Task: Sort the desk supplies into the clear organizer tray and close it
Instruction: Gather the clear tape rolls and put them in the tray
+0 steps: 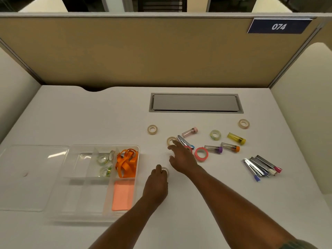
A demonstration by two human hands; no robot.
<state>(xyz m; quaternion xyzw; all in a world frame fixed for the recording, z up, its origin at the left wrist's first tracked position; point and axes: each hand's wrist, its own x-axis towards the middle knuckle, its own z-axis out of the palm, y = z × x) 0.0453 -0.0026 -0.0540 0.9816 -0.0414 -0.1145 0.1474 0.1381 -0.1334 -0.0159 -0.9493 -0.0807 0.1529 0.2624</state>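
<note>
Sorting stood roughly a third done, by my reckoning, when I checked the head view. My left hand (158, 184) was curled down over a small pale tape roll (166, 171) on the counter (89, 114), fingers closed around it as far as I could judge, with the clear organizer tray (124, 215) just to its left. That tray already held three clear tape rolls (105, 163) in a middle compartment, orange bands (126, 162) in the far right one, and a salmon pad (123, 194) in the near right one; its lid (32, 177) lay flat and detached beside it, further left. My right hand (181, 159) was spread loose, holding nothing, fingertips reaching a beige tape roll (171, 140) just beyond them. Right of that hand lay a pink tape roll (201, 154), capped tubes (213, 149) and, further off, a heap of metal clips (260, 167). Two more rolls sat beyond, apart. All of that remained to file, then the lid.
</note>
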